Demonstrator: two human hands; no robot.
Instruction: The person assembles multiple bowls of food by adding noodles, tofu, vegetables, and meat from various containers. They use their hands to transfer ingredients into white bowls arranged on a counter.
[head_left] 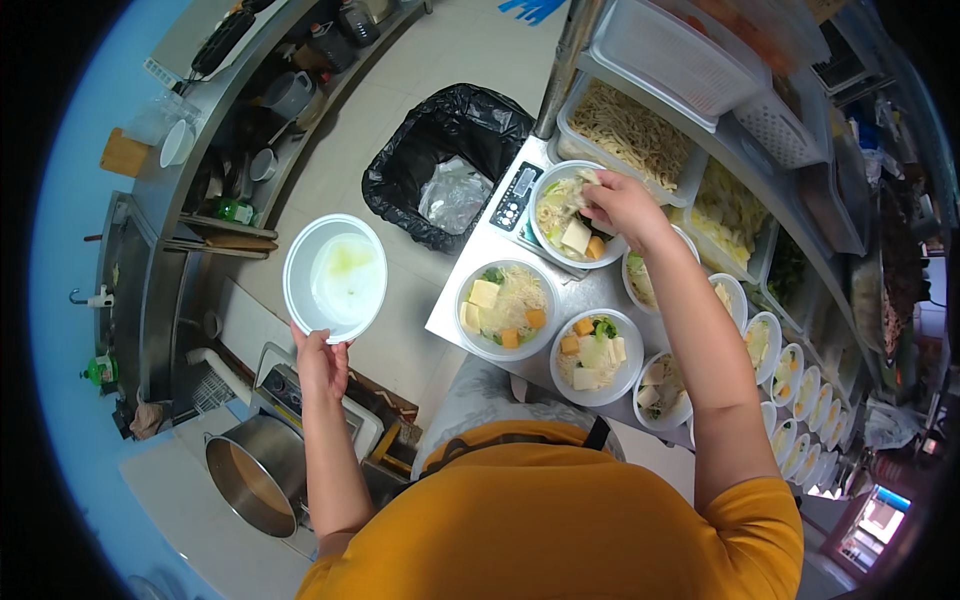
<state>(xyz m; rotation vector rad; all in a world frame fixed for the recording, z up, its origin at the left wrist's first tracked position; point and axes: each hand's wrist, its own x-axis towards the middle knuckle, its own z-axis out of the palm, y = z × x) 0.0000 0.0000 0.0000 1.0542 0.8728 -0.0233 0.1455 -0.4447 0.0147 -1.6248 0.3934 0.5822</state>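
My left hand (pixel 318 365) grips the near rim of a white plastic bowl (pixel 355 295), holding it out over the floor. Only a thin yellow-green smear shows on the bowl's bottom. With pinched fingers, my right hand (pixel 620 203) holds some pale, limp food (pixel 588 180) just above another white bowl (pixel 537 238). That bowl stands on a digital scale (pixel 516 192) and contains tofu, an orange cube and pale shreds. Two filled bowls sit nearest me on the steel counter: one with tofu, orange cubes and shreds (pixel 515 290), the other with greens as well (pixel 600 355).
Rows of filled bowls (pixel 788 372) run off to the right. Behind them are tubs of brown shredded food (pixel 625 130) and chopped cabbage (pixel 725 215). A black-lined bin (pixel 390 170) stands beyond the counter corner. A steel pot (pixel 240 470) sits lower left; shelving (pixel 225 110) lines the left wall.
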